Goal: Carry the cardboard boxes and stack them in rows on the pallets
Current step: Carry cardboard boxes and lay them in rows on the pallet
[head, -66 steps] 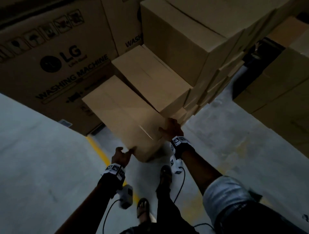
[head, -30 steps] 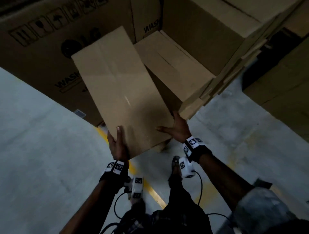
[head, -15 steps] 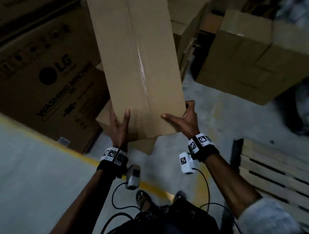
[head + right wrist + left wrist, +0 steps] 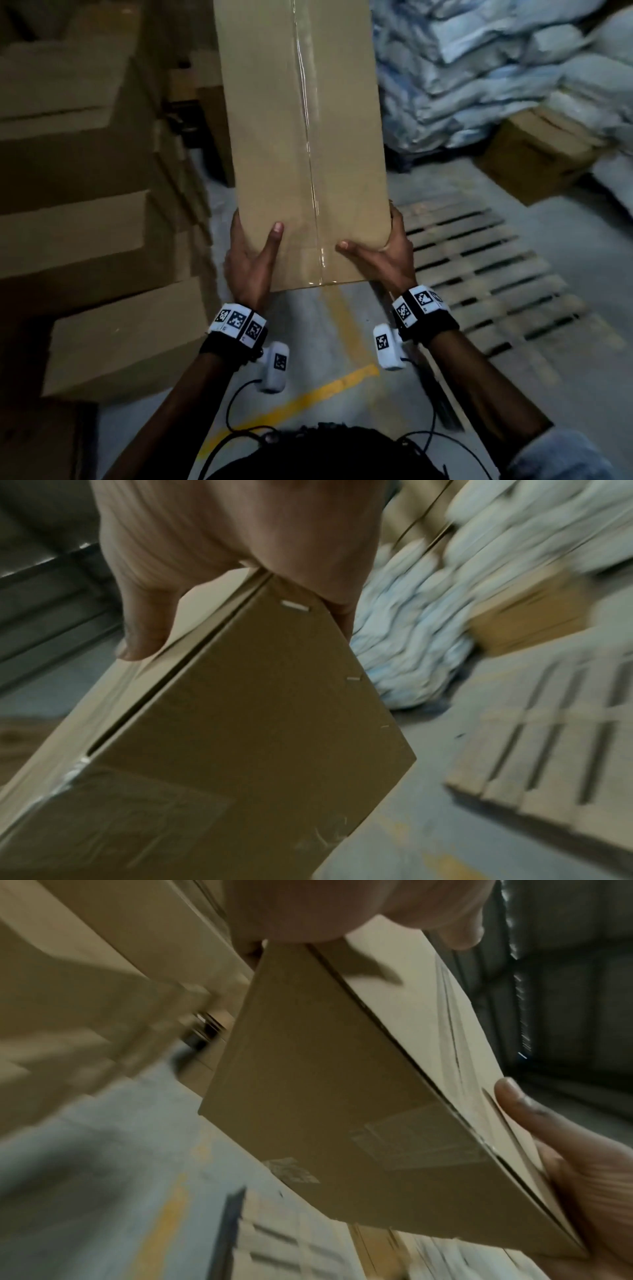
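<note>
A long taped cardboard box (image 4: 301, 137) is held off the ground in front of me, its near end in both hands. My left hand (image 4: 248, 255) grips the near left corner, thumb on top and fingers round the side. My right hand (image 4: 380, 255) grips the near right corner the same way. The left wrist view shows the box (image 4: 342, 1096) from below; the right wrist view shows its end and side (image 4: 240, 723). A bare wooden pallet (image 4: 479, 270) lies on the floor to the right of the box, also seen as the pallet (image 4: 565, 750) in the right wrist view.
Stacked cardboard boxes (image 4: 85, 205) rise in steps on the left. A heap of pale blue-white sacks (image 4: 479, 68) lies at the far right, with a cardboard box (image 4: 534, 154) beside it. A yellow line (image 4: 308, 397) crosses the grey concrete floor near my feet.
I have lifted the box from the stack and turned right with it. The washing-machine cartons have left view; the pallet and the sacks have come into view.
</note>
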{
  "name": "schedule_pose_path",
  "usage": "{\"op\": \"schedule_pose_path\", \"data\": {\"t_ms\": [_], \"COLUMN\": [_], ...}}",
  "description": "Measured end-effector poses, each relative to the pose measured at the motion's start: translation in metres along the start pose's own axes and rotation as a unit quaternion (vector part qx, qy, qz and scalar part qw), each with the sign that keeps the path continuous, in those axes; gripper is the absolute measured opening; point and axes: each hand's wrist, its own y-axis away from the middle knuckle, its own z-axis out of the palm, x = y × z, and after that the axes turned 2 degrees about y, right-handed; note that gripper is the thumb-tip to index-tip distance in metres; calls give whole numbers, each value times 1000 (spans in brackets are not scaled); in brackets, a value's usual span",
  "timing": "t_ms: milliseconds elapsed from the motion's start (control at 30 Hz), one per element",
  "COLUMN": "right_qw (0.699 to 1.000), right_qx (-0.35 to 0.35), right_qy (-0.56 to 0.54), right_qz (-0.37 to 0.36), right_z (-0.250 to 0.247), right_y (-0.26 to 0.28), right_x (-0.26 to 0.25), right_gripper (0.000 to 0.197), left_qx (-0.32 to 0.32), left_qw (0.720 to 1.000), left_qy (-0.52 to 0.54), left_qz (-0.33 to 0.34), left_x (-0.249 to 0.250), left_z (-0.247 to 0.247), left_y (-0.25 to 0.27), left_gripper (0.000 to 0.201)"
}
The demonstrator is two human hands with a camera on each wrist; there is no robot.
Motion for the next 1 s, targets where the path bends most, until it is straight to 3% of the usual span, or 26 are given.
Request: {"op": "schedule_pose_path", "data": {"t_ms": [167,433,733,1000], "right_qw": [994,962,918,854], "right_qx": [108,256,362,447], "right_qy": [-8,13,24,45], "right_qz": [33,91,162,263], "right_z": [-125,-262,-324,-349], "right_y": [48,137,186,174], "right_x": [28,70,96,137], "right_gripper": [109,113,113,116], "left_qx": [-119,-260,-385,-507], "left_qw": [993,964,919,860], "left_qy": [-7,6,-10,-43], "left_qz": [20,56,86,49], "left_x": [23,49,53,34], "left_z": [87,194,279,382], "left_y": [62,167,212,211], "left_gripper": [86,84,87,95]}}
